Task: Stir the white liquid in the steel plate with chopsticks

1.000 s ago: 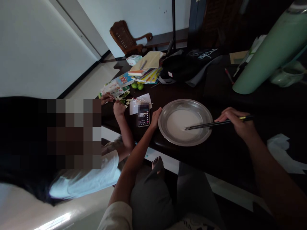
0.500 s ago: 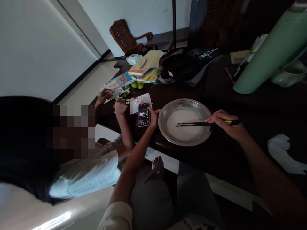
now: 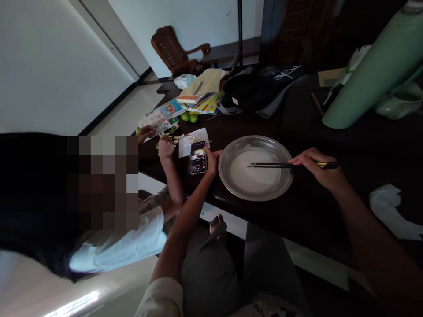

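Pinching chopsticks point(image 3: 274, 165) in right hand point(image 3: 317, 171), tips over metal plate point(image 3: 255, 197); left hand point(image 3: 213, 159) touching phone point(image 3: 198, 164), grip unclear.

A pair of thin black chopsticks with yellowish top ends point(image 3: 271, 165) lies almost level over a round shallow silvery metal dish point(image 3: 255, 197) holding what looks like pale milky liquid point(image 3: 254, 178), with a lit black smartphone point(image 3: 198, 164) flat just left of it.
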A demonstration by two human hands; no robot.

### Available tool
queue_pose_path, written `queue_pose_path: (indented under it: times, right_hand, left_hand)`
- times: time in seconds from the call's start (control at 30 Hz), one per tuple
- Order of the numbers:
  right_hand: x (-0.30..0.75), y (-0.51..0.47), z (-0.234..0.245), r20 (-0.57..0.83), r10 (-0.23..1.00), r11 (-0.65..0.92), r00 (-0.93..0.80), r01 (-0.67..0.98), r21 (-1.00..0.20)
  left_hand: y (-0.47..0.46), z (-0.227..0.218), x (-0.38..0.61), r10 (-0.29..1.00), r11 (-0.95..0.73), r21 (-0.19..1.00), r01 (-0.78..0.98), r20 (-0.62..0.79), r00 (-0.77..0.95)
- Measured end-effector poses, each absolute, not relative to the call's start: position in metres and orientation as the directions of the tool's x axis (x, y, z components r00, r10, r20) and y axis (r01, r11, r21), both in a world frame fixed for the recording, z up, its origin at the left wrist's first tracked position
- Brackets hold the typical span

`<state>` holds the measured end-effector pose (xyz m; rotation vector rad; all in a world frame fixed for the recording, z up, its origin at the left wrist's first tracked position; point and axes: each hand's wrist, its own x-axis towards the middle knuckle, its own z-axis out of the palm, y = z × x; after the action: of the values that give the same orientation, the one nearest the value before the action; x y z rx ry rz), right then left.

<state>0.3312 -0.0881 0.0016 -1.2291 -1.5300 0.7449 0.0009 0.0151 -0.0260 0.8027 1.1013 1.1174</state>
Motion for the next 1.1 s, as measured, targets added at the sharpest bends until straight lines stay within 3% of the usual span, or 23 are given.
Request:
queue_pose_path:
  times: [0.1, 0.3, 0.5, 0.7, 0.9, 1.1]
  right_hand:
    - [0.34, -0.089, 0.002, 0.326, 0.938, 0.285, 0.119, 0.271, -0.919]
    - [0.327, -0.09, 0.0, 0.312, 0.948, 0.318, -0.07, 0.28, -0.906]
    - [0.341, -0.09, 0.001, 0.347, 0.929, 0.306, 0.129, 0.259, -0.916]
    - [0.326, -0.09, 0.002, 0.29, 0.953, 0.302, -0.086, 0.293, -0.907]
    - [0.34, -0.09, 0.003, 0.34, 0.933, 0.299, 0.116, 0.277, -0.913]
    - [0.326, -0.088, 0.001, 0.315, 0.946, 0.322, -0.074, 0.328, -0.888]
  left_hand:
    - [0.015, -0.026, 0.002, 0.96, 0.28, 0.916, -0.287, -0.274, 0.06]
    - [0.013, -0.024, 0.003, 0.965, 0.262, 0.917, -0.3, -0.254, 0.068]
    - [0.014, -0.026, 0.003, 0.961, 0.276, 0.92, -0.279, -0.271, 0.059]
    - [0.013, -0.023, 0.005, 0.952, 0.305, 0.912, -0.276, -0.303, 0.05]
    - [0.007, -0.015, 0.005, 0.969, 0.244, 0.961, -0.129, -0.248, -0.015]
    - [0.006, -0.012, 0.006, 0.966, 0.25, 0.966, -0.063, -0.253, -0.052]
